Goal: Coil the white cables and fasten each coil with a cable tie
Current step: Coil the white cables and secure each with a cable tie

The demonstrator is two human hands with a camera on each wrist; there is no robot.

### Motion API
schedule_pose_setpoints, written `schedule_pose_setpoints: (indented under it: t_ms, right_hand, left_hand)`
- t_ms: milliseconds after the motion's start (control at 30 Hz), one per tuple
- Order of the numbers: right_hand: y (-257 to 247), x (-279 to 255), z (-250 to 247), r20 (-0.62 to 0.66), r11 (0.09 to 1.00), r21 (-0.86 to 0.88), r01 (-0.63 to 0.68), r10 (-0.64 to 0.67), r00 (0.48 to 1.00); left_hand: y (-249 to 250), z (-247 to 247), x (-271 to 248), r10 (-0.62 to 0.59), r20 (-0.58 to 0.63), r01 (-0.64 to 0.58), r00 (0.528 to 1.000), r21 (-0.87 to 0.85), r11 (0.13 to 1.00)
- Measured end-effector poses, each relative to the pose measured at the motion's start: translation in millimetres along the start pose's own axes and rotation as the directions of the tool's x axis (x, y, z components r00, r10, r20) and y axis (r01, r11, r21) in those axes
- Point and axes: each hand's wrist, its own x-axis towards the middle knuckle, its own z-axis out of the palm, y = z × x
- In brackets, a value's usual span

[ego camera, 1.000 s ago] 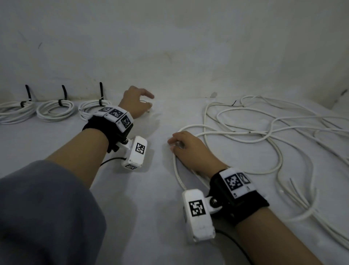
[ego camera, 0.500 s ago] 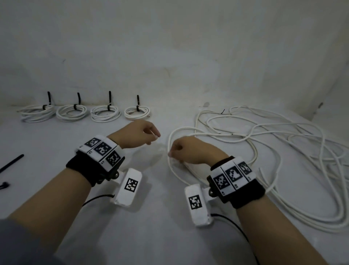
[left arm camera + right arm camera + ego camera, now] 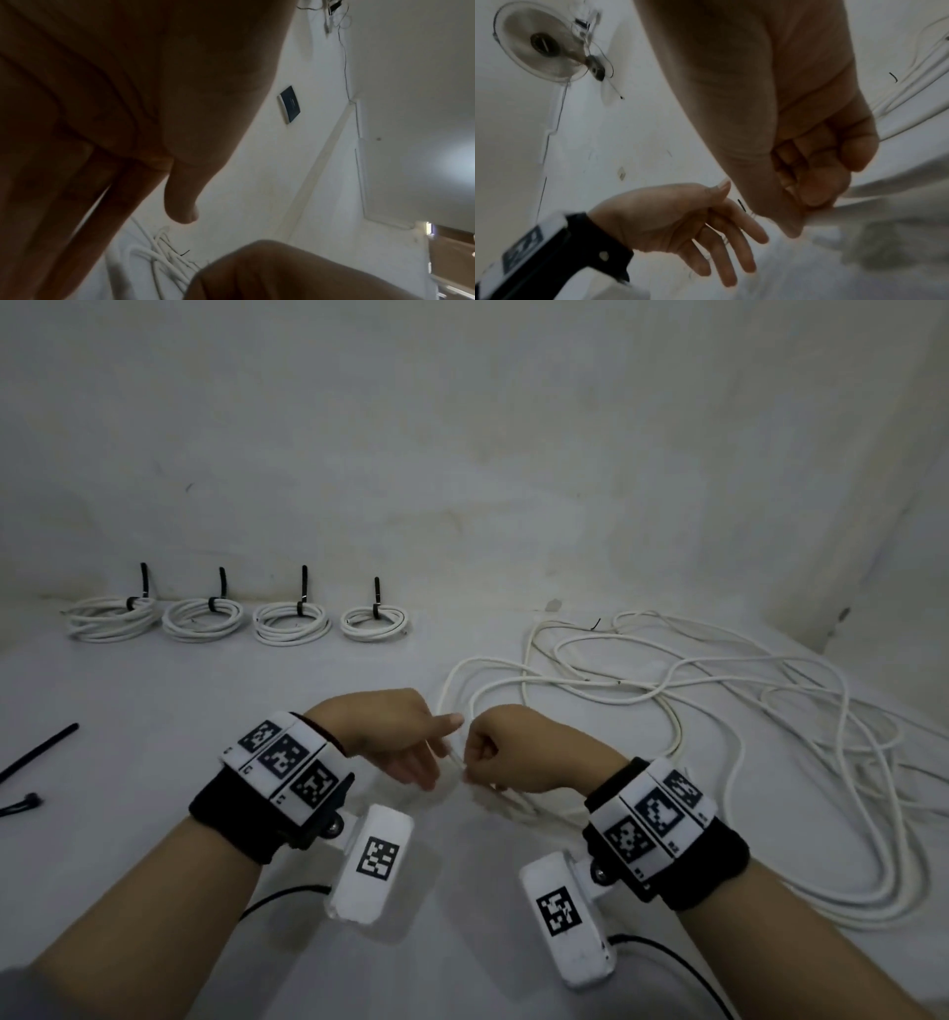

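Note:
My right hand (image 3: 490, 755) is curled in a fist round a white cable (image 3: 449, 690) and holds it above the white table; the right wrist view shows the same grip (image 3: 813, 172). From that fist the cable loops back to a loose tangle (image 3: 719, 711) on the right. My left hand (image 3: 429, 760) hovers just left of the right one with fingers straight and spread (image 3: 706, 233), holding nothing. In the left wrist view, the thumb (image 3: 182, 203) points at the cable heap (image 3: 159, 255).
Several tied coils (image 3: 291, 622) with upright black ties line the back left by the wall. Loose black cable ties (image 3: 38, 752) lie at the far left edge. The wall (image 3: 462, 480) closes the back, and a corner rises at the right.
My left hand drew back from the row of coils to beside the right hand. The right hand lifted the cable off the table and came nearer me.

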Motion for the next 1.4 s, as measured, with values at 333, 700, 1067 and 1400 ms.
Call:
schedule_pose_setpoints:
  t_ms: [333, 700, 1067, 1400]
  right_hand:
    - [-7, 27, -39, -0.650, 0.971, 0.030, 0.239, -0.163, 0.742]
    - [-12, 65, -108, -0.825, 0.879, 0.095, 0.468, -0.193, 0.530]
    - [26, 87, -72, -0.890, 0.816, 0.225, 0.532, -0.050, 0.453]
    - [32, 100, -52, -0.643, 0.941, 0.019, 0.337, -0.247, 0.725]
  left_hand:
    - [5, -23, -23, 0.367, -0.351, -0.439, 0.861, -0.152, 0.885]
    - [9, -54, -9, 0.401, -0.613, -0.666, 0.681, -0.291, 0.687]
    - [11, -97, 2, 0.344, -0.666, -0.740, 0.662, -0.655, 0.157]
    - [-18, -129, 6, 0.261, -0.746, -0.716, 0.613, -0.664, -0.216]
